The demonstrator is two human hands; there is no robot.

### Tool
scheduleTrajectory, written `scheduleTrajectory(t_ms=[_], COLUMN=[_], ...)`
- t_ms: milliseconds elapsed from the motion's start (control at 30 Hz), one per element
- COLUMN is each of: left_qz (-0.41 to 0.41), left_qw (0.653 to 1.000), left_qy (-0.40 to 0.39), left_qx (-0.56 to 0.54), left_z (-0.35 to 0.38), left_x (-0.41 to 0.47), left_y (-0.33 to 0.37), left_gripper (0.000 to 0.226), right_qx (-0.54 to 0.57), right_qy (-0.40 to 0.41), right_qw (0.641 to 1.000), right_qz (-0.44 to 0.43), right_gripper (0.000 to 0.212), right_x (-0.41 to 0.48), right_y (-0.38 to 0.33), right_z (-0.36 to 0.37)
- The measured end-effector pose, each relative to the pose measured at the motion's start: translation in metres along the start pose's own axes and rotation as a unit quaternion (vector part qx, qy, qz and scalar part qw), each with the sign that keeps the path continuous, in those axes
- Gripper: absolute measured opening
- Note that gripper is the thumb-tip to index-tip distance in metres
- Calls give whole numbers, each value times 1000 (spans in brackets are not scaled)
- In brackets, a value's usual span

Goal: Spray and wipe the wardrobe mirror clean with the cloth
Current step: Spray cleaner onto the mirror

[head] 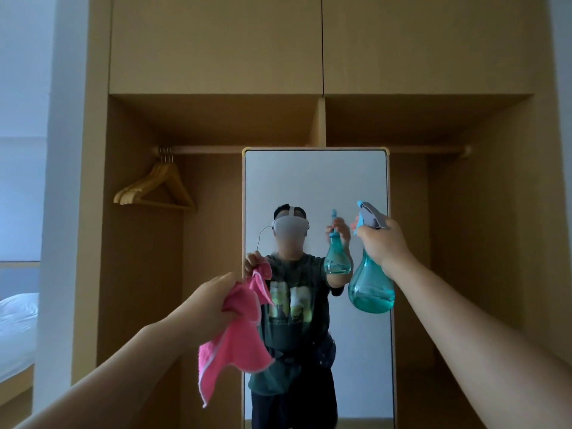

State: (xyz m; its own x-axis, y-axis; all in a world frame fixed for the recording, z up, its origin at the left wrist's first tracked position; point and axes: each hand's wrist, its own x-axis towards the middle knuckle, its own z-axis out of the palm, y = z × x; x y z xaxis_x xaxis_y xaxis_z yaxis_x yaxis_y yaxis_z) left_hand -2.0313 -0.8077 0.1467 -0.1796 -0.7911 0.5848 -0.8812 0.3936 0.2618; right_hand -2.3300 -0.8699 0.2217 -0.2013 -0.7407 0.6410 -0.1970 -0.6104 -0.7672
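Observation:
A tall mirror [312, 181] with a thin wooden frame stands upright in the middle of the open wardrobe. My left hand [210, 300] grips a bunched pink cloth [233, 342] in front of the mirror's lower left edge; most of the cloth hangs down below the fist. My right hand [382, 239] is raised at the mirror's right edge and grips the neck of a teal spray bottle [371, 284], its grey and blue spray head pointing up and left toward the glass. The bottle holds a little liquid at the bottom. The mirror reflects a person holding both items.
Several wooden hangers [154, 188] hang on the rail [204, 149] at the left of the wardrobe. Closed upper cabinet doors [216, 44] sit above. A white wall edge and a bed [17, 323] are at the far left.

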Motion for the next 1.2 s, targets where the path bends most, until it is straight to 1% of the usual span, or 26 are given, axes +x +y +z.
scheduleTrajectory(t_ms=[100, 267, 467, 600, 667, 800, 867, 933, 1000, 1033, 1133, 1200], left_qz=[6, -10, -16, -13, -17, -22, -29, -36, -41, -40, -41, -45], left_qw=[1000, 1000, 1000, 999, 999, 999, 999, 999, 999, 999, 999, 999], left_qy=[13, 4, 8, 9, 16, 20, 26, 26, 24, 25, 26, 25], left_qx=[9, -13, -13, -31, -28, -16, -6, -1, 3, 1, -8, -14], left_z=[-4, -8, -10, -16, -19, -24, -26, -28, -30, -31, -31, -30], left_x=[-3, -7, -10, -14, -15, -19, -22, -24, -27, -28, -30, -32], left_y=[-3, -8, -13, -16, -20, -29, -34, -40, -43, -43, -45, -46], left_gripper=[23, 27, 26, 24, 22, 22, 23, 23, 23, 25, 32, 35], right_qx=[0, 0, 12, 21, 9, 27, 31, 42, 31, 18, -3, 4], right_qy=[3, 1, 0, -29, -31, -61, -68, -72, -84, -91, -90, -89], right_qw=[1000, 1000, 1000, 999, 999, 997, 997, 997, 996, 996, 995, 995], right_qz=[8, -5, 2, -6, -13, -29, -20, -2, -5, -12, -31, -35], right_gripper=[32, 35, 22, 19, 12, 30, 29, 21, 20, 21, 34, 28], right_x=[0, 1, 3, 5, 6, 4, 4, 5, 2, -2, -10, -13], right_y=[-1, 1, 4, 1, -1, -7, -7, -7, -9, -12, -17, -14], right_z=[6, 14, 23, 36, 47, 67, 76, 81, 85, 86, 88, 90])
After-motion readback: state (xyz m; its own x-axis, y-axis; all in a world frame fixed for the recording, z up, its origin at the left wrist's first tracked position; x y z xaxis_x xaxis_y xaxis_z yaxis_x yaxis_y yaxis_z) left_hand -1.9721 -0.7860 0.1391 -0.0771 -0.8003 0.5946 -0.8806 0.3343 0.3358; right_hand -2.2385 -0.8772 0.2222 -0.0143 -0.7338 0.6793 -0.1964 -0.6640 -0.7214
